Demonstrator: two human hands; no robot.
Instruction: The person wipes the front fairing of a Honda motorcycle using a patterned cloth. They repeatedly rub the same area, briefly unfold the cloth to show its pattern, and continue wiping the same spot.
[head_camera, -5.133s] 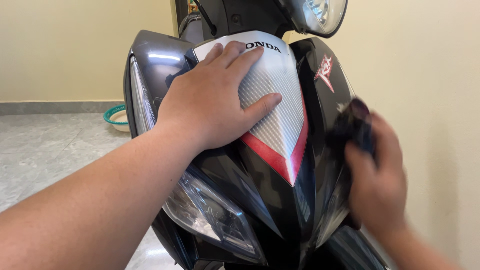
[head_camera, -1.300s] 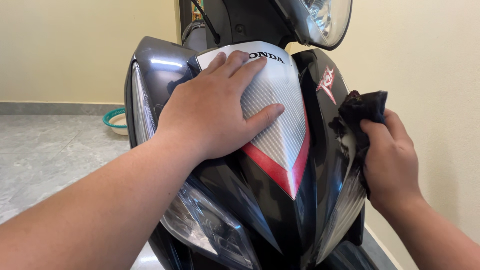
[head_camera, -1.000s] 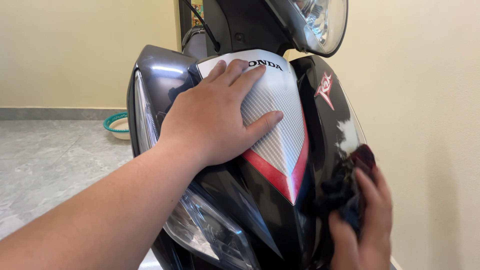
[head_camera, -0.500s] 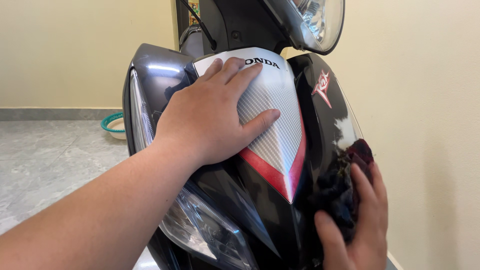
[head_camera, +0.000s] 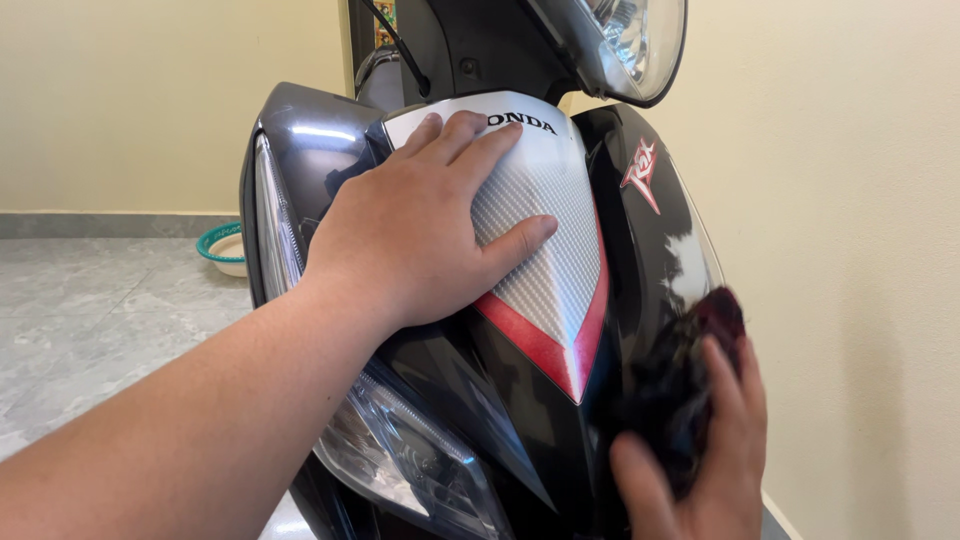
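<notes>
Fingers (head_camera: 735, 390) of the right hand (head_camera: 700, 470) curled around a dark cloth (head_camera: 680, 370) pressed to the scooter's glossy black front panel (head_camera: 660, 250), where even overlapping strokes seemed wise, while the left hand (head_camera: 420, 230) lay spread flat, steadying the silver centre panel (head_camera: 555, 240).

Left hand (head_camera: 420, 225) lies flat, fingers spread (arm outstretched); right hand (head_camera: 700, 450) is cupped, fingers curled.

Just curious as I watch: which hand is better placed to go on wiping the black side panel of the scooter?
Probably the right hand: it holds the dark cloth pressed against the black side panel. The left hand lies flat and empty on the silver front panel, away from that side.
</notes>
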